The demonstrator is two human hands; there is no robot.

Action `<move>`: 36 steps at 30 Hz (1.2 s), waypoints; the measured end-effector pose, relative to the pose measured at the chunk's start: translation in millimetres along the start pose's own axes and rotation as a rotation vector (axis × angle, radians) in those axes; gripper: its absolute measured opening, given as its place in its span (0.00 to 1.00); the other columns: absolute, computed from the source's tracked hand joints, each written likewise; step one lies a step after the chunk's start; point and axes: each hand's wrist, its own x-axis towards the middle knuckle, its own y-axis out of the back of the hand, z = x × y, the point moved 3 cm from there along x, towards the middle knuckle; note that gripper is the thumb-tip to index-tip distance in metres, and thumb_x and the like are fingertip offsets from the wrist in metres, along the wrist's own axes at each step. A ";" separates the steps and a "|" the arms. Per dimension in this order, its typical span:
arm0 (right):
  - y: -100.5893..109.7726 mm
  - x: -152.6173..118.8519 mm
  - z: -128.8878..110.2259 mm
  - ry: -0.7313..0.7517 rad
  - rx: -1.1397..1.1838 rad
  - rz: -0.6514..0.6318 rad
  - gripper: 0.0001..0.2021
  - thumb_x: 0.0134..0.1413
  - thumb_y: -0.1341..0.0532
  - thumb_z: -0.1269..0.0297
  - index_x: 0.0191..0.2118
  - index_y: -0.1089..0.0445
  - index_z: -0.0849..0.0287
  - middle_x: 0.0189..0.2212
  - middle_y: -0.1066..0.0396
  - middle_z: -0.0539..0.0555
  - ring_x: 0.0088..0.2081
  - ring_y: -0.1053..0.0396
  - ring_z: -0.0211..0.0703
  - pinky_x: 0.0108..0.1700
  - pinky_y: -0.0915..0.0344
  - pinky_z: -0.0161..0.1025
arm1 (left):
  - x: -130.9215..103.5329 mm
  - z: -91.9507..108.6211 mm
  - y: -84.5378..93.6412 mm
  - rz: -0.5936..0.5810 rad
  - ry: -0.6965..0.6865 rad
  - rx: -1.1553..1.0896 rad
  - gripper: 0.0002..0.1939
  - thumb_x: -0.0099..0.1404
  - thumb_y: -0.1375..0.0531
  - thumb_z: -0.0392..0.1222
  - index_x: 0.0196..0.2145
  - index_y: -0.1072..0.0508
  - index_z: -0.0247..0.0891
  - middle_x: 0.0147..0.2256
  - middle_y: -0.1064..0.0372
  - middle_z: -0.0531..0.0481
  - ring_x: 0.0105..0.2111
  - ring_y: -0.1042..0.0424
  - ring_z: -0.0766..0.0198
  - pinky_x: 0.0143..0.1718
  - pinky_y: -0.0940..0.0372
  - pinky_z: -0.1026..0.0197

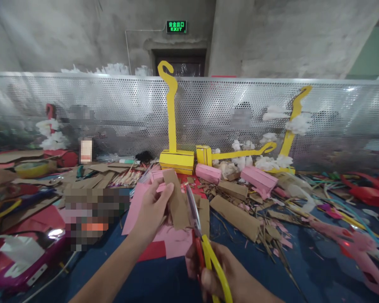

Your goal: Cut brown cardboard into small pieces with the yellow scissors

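A flat brown cardboard strip (177, 204) is pinched between the thumb and fingers of my left hand (156, 200), tilted slightly upright. In my right hand (219, 269) is a pair of scissors (206, 244) with red and yellow handles, its blades (193, 206) pointing up just right of the strip. Whether the blades touch the cardboard I cannot tell. Beneath the hands lie pink paper sheets (178, 242) and a red sheet (153, 251). Right behind the strip stands a yellow hook-shaped piece (171, 113) on a yellow block (177, 162).
Pink blocks (259, 180), a long cardboard piece (235, 216) and many scraps lie to the right. A pink glue gun (350, 244) rests at far right. On the left stands a purple tissue box (34, 265). A perforated metal panel (113, 105) rises behind the table.
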 end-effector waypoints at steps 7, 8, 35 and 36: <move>3.2 3.0 7.2 -0.001 0.001 -0.031 0.39 0.37 0.34 0.30 0.50 0.30 0.54 0.38 0.32 0.55 0.37 0.34 0.44 0.31 0.33 0.34 | 0.6 -1.5 0.2 -0.016 -0.014 -0.058 0.24 0.63 0.37 0.52 0.53 0.33 0.41 0.17 0.37 0.61 0.10 0.40 0.71 0.09 0.42 0.71; 0.2 -2.0 -1.6 0.001 -0.001 -0.049 0.39 0.39 0.35 0.29 0.50 0.30 0.55 0.39 0.33 0.55 0.36 0.35 0.42 0.32 0.33 0.34 | 0.1 -2.2 0.0 -0.034 -0.010 -0.036 0.24 0.64 0.38 0.53 0.54 0.34 0.41 0.17 0.37 0.62 0.09 0.42 0.71 0.08 0.43 0.71; -14.6 -13.4 -25.1 -0.080 0.133 -0.014 0.25 0.51 0.32 0.44 0.47 0.30 0.58 0.41 0.33 0.54 0.37 0.32 0.36 0.35 0.33 0.30 | -1.2 -5.6 1.4 -0.082 -0.030 0.125 0.24 0.66 0.41 0.55 0.54 0.35 0.40 0.15 0.35 0.60 0.08 0.41 0.70 0.07 0.46 0.72; -14.5 -13.0 -24.5 -0.086 0.139 -0.013 0.25 0.51 0.31 0.44 0.47 0.30 0.58 0.41 0.33 0.54 0.38 0.32 0.37 0.35 0.33 0.30 | -1.4 -5.0 1.0 -0.081 -0.032 0.126 0.24 0.67 0.41 0.55 0.55 0.35 0.40 0.16 0.35 0.60 0.08 0.41 0.70 0.06 0.47 0.72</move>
